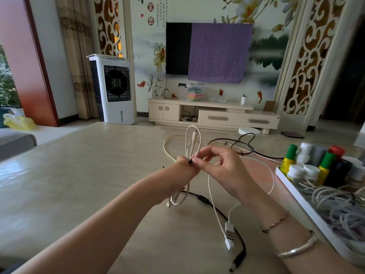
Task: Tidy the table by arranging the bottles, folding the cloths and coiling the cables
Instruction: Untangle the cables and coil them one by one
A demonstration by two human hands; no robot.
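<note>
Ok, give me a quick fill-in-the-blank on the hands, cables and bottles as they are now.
1. The left hand holds a looped ____ cable.
2. The right hand pinches a small ____ piece at the bundle.
3. The bottles stand in a tray on the person's ____ side.

Missing: white; black; right

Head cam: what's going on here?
A person is coiling a white cable above the table. The left hand grips the gathered loops, and the right hand pinches the strand beside it. A black cable and another white cable lie loose on the table. At right, a tray holds bottles and bundled cables.
</note>
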